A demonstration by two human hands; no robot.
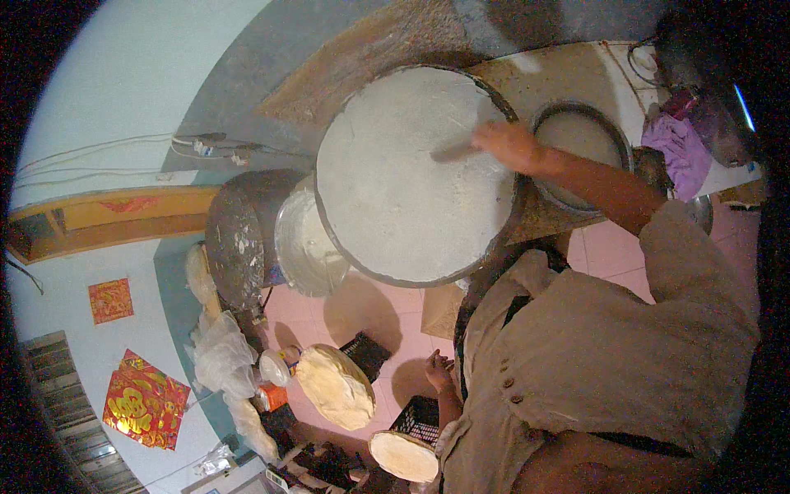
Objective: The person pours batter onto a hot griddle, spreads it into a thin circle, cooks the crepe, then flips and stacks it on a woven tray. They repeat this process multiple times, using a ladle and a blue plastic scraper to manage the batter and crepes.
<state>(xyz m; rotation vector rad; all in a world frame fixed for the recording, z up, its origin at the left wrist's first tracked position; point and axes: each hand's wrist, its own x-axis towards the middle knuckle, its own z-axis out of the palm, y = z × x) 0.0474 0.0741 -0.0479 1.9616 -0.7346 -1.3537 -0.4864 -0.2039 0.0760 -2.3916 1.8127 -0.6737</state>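
A large round griddle (318,204) fills the upper middle, its top coated with a thin pale layer of batter (395,185). My right hand (509,145) is over the griddle's right part, closed on a flat scraper (453,152) that lies against the batter. Low beside my body, my left hand (438,370) hangs with its fingers loosely apart and holds nothing. Near it stands a black plastic crate (416,420), with a round stack of thin pale flatbreads (404,457) beside it. A bigger flatbread stack (336,386) sits farther left.
Left of the griddle are a basin (311,247) smeared with batter and a dark round lid or pan (234,247). To the right stand a dark-rimmed pot (583,151) and a purple cloth (676,148). Cables (203,148) run along the wall. Another black crate (367,355) stands on the pink floor tiles.
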